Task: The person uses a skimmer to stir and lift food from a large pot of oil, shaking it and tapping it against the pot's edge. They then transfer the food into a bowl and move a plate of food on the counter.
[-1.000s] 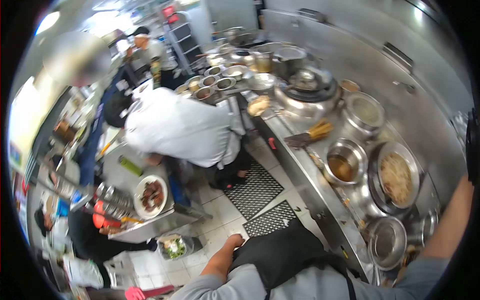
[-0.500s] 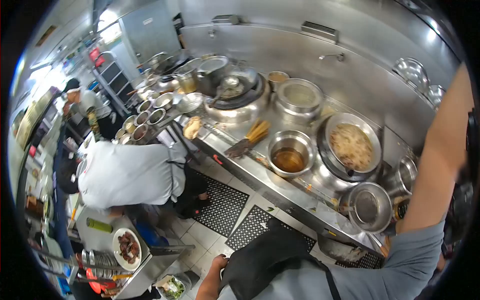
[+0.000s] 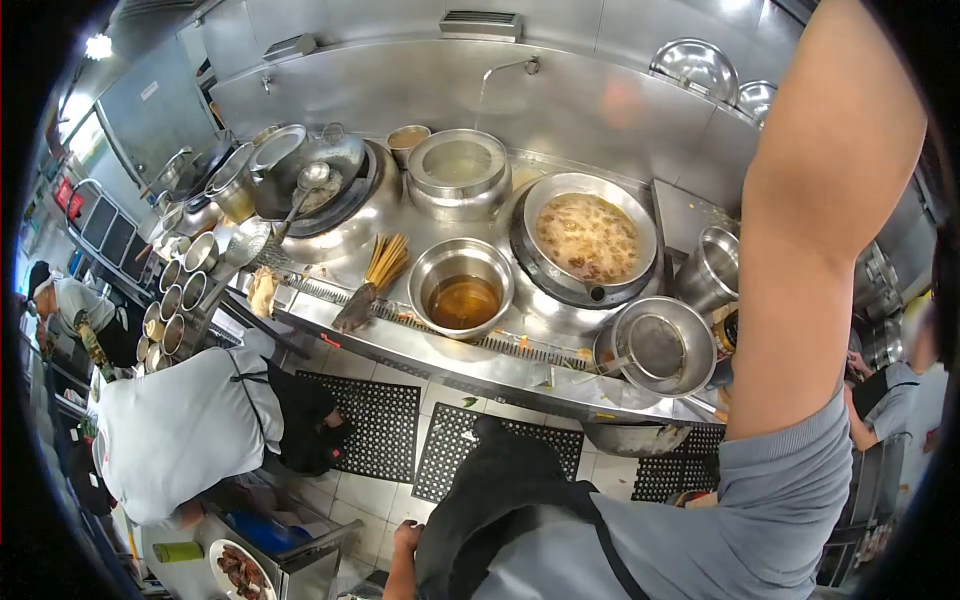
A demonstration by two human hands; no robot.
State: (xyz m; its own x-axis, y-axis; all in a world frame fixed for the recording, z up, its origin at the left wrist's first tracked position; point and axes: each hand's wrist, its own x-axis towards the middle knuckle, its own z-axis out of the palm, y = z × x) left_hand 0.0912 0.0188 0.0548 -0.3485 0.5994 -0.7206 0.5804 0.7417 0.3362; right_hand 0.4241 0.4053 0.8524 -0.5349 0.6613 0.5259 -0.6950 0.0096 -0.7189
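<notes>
My left hand point(image 3: 408, 537) hangs low beside my black apron point(image 3: 500, 450), its fingers mostly hidden. My right arm point(image 3: 810, 220) is raised across the right side, and the hand lies beyond the top edge. Left of that arm, a wide metal pan point(image 3: 645, 265) of bubbling, foamy brown liquid with pieces in it sits on the burner. A metal pot point(image 3: 418, 290) of amber liquid stands left of it. In front, at the counter's edge, a round strainer point(image 3: 655, 348) rests over a metal bowl. Behind the amber pot is a lidded-looking round pot point(image 3: 455, 195) under the wall tap point(image 3: 530, 66).
A wok with a ladle point(image 3: 310, 180) occupies the left burner. A bamboo brush point(image 3: 385, 265) lies on the counter. One person in white point(image 3: 180, 430) bends at my left; another point(image 3: 890, 390) stands at right. Black mats point(image 3: 365, 420) cover floor tiles. A plate of meat point(image 3: 222, 560) is lower left.
The view has swung right, so the stove shifts left in the frame. My right arm is raised higher, its hand still out of sight. A thin stream now shows below the tap.
</notes>
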